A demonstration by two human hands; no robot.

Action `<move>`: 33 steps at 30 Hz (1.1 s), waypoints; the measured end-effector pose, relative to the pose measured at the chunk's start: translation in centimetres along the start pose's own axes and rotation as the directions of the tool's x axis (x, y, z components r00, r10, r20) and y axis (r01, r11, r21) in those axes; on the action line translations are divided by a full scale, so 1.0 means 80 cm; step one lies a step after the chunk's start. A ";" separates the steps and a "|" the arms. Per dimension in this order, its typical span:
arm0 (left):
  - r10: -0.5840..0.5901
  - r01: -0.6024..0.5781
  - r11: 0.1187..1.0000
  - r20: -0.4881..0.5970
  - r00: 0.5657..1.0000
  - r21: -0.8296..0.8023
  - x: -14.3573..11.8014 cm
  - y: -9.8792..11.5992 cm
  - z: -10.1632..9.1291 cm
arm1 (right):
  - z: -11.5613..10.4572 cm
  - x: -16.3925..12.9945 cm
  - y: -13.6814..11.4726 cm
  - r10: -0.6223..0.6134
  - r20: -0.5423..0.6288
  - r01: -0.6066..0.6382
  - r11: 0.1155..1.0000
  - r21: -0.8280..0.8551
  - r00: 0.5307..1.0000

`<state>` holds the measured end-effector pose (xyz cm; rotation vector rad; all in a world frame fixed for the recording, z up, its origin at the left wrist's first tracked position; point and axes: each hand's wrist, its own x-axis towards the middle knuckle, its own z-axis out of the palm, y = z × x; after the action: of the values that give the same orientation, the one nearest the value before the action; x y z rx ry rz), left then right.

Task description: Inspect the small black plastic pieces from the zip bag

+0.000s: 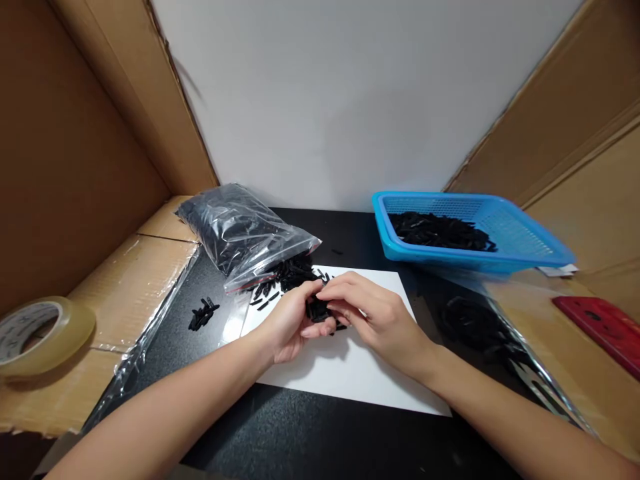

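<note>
My left hand [287, 323] is cupped, palm up, around several small, slim black pieces [317, 310] whose kind I cannot make out. Over that palm, my right hand [383, 317] reaches in with its fingers pinched together. Whatever sits between the right fingertips is hidden. Both hands are above a white sheet [365, 377]. Just behind them, a heap of similar black pieces [295, 270] spills from the mouth of a clear zip bag [235, 227], which is full of dark contents and lies on its side. A few pieces are scattered on the sheet's left part.
A blue plastic basket [470, 257] at the back right holds more black pieces. A small black cluster [203, 315] lies on the black table [240, 433] at left. A tape roll [65, 333] and a red object [597, 327] flank the workspace, with cardboard walls [75, 133] on both sides.
</note>
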<state>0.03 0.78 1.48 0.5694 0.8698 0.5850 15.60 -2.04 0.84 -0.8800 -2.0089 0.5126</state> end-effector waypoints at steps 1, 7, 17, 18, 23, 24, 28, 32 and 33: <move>0.009 -0.010 1.000 0.009 1.000 0.005 -0.001 0.001 0.000 | 0.001 0.001 0.000 0.015 -0.030 -0.015 1.000 0.008 0.999; 0.041 -0.040 0.999 0.016 0.999 -0.021 -0.007 0.001 -0.002 | 0.002 0.003 0.003 0.114 -0.099 -0.114 0.993 0.009 0.988; 0.153 -0.155 0.988 0.071 0.986 0.019 -0.010 -0.005 -0.006 | -0.006 -0.004 0.010 0.106 -0.112 -0.105 0.994 0.009 0.988; 0.155 -0.158 0.987 0.077 0.985 0.035 -0.011 -0.006 -0.006 | -0.006 -0.004 0.010 0.126 -0.104 -0.125 0.992 0.021 0.987; 0.158 -0.166 0.983 0.095 0.983 0.081 -0.011 -0.006 -0.006 | -0.008 -0.003 0.008 0.189 -0.076 -0.184 0.981 0.069 0.979; 0.162 -0.169 0.983 0.084 0.983 0.078 -0.011 -0.005 -0.007 | -0.009 -0.002 0.007 0.208 -0.082 -0.202 0.976 0.076 0.975; 0.167 -0.170 0.984 0.049 0.985 0.056 -0.009 -0.002 -0.009 | -0.011 0.002 0.005 0.398 -0.105 -0.379 0.911 0.163 0.911; 0.183 -0.186 0.982 0.065 0.981 0.033 -0.010 0.001 -0.011 | -0.013 0.005 0.005 0.534 -0.062 -0.498 0.820 0.282 0.843; 0.187 -0.189 0.981 0.065 0.980 0.033 -0.010 0.002 -0.011 | -0.013 0.006 0.005 0.538 -0.049 -0.503 0.813 0.294 0.842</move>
<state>-1.16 0.50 1.54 0.7066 0.7749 0.7192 16.49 -1.40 1.41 -1.2606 -1.5126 0.9866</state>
